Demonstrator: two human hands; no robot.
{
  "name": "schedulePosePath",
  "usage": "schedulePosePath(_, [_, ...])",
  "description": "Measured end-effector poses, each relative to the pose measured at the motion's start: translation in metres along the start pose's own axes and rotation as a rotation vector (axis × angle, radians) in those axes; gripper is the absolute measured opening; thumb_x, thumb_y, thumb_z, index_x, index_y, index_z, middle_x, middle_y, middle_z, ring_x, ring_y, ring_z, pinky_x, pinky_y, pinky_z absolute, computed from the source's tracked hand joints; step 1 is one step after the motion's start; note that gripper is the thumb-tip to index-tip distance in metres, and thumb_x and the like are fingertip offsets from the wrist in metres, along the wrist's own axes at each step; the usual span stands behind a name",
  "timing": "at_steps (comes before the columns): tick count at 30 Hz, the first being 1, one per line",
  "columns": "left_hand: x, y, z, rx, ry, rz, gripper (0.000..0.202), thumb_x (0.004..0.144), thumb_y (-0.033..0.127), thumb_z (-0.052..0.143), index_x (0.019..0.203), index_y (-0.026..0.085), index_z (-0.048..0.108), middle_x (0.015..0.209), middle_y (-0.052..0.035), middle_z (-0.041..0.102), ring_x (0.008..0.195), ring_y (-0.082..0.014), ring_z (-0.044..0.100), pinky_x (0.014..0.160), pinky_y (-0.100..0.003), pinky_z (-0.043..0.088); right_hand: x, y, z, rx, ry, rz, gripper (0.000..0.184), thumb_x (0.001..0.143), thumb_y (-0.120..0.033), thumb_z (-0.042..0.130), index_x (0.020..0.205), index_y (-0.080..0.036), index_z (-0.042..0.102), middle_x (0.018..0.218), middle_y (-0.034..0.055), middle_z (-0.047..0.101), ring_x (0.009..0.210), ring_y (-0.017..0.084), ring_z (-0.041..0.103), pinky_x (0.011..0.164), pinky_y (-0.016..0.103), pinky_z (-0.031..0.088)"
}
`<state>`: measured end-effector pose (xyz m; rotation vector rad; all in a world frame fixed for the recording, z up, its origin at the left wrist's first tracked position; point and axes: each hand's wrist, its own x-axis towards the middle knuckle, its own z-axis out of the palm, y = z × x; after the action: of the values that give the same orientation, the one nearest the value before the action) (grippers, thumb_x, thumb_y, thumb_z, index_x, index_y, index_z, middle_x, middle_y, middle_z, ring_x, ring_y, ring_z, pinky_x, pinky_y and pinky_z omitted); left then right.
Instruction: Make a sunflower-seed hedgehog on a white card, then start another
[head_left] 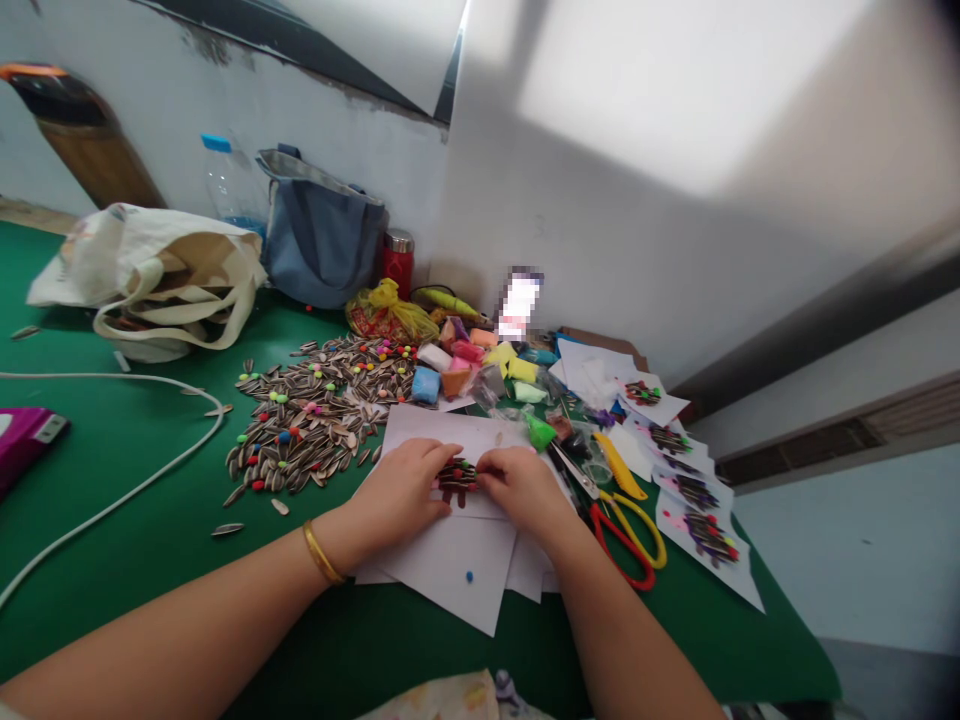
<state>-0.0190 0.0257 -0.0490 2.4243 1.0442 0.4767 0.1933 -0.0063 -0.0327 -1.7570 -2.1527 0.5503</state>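
Note:
A small figure of striped sunflower seeds with red and green dots and brown legs (454,497) lies on white paper (448,560) in front of me. My left hand (405,495) rests on the paper at the figure's left side, thumb and fingers apart around its edge. At the right side, the fingers of my right hand (523,488) are pinched together against the figure. Whatever may be between those fingertips is hidden. Nearer to me, a tiny blue ball (469,577) sits on the paper.
Left of the paper spreads a pile of sunflower seeds (315,420) with coloured balls. Clay blocks (457,370) lie behind. Red-and-yellow scissors (626,535), a yellow cutter (621,465) and several seed pictures (705,535) are at right. Bags (322,235) stand at back; a white cable (150,475) crosses the left.

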Motion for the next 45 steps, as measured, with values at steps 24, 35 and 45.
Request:
schedulePosePath(24, [0.001,-0.003,0.002,-0.045,0.017,-0.014,0.069,0.070,0.022,0.074,0.136,0.020,0.053,0.128,-0.0107,0.063,0.121,-0.0304,0.055,0.106,-0.044,0.043,-0.002,0.008,-0.006,0.021,0.023,0.001,0.019,0.089,-0.020,0.059,0.097,-0.025,0.075,0.096,0.0020,0.077,0.090,0.019,0.067,0.078,0.028,0.045])
schedulePosePath(35, [0.015,-0.033,-0.032,-0.054,0.250,-0.178,0.033,0.091,0.033,0.052,0.116,0.019,0.068,0.120,-0.0101,0.067,0.116,-0.0275,0.059,0.105,-0.044,0.045,-0.005,0.018,-0.023,0.010,0.135,0.106,0.022,0.093,-0.025,0.053,0.096,-0.022,0.074,0.098,0.0051,0.074,0.091,0.021,0.065,0.080,0.030,0.044])
schedulePosePath(45, [0.013,-0.035,-0.026,0.209,0.136,-0.110,0.029,0.085,0.030,0.060,0.110,0.022,0.072,0.114,-0.0097,0.067,0.109,-0.0291,0.060,0.099,-0.044,0.044,-0.005,0.023,-0.025,-0.196,-0.019,0.099,0.014,0.085,-0.031,0.070,0.096,-0.024,0.074,0.089,0.0042,0.067,0.089,0.021,0.057,0.075,0.029,0.038])
